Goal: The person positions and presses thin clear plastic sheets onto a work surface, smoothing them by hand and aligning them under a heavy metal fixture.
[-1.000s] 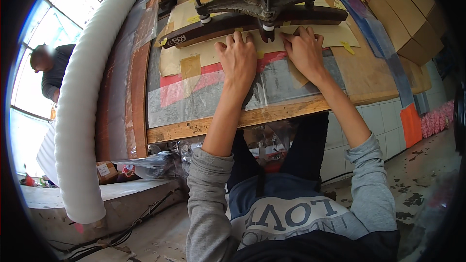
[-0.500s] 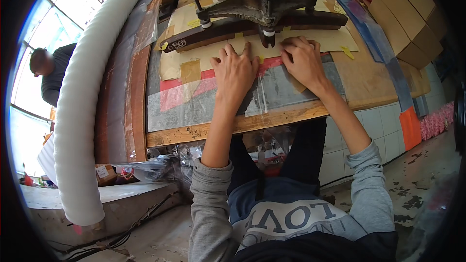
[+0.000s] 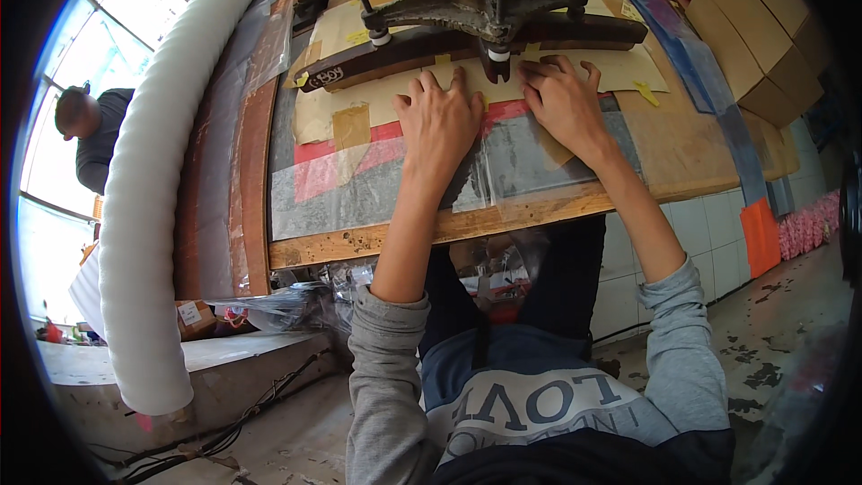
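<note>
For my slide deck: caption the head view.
Both hands, left hand and right hand, press flat on clear plastic film over a wooden workbench, below a dark metal clamp.

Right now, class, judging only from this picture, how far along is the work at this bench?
Done: tan paper sheets already lie taped on the wooden bench, and a clear plastic sheet covers the front. In hand: the left hand and right hand press flat on the sheets, just before the dark metal press. Left: the sheets under the palms are not yet released.

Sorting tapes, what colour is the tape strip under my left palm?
Red strip, clearest in the head view, under the left hand.
</note>
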{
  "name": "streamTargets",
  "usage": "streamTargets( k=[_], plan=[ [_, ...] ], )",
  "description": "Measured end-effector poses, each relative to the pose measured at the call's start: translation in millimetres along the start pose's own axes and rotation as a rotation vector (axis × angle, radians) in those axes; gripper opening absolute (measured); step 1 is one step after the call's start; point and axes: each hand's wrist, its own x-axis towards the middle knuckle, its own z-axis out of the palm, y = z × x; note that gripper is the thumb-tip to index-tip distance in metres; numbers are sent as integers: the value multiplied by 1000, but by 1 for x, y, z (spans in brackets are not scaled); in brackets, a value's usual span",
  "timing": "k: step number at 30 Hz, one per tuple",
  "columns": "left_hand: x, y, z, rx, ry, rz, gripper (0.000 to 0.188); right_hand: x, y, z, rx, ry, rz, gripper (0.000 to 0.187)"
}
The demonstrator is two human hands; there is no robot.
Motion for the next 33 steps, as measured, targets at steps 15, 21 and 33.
streamTargets(
  k=[15,21,33],
  plan=[
    [-9,3,-10,-37,27,107,33,3,0,3,10,-7,19,15],
    [-8,6,-5,19,40,113,32,5,1,2,-5,-23,24,14],
    [-8,6,-5,50,50,116,32,6,3,7,-16,-2,11,16]
  ],
)
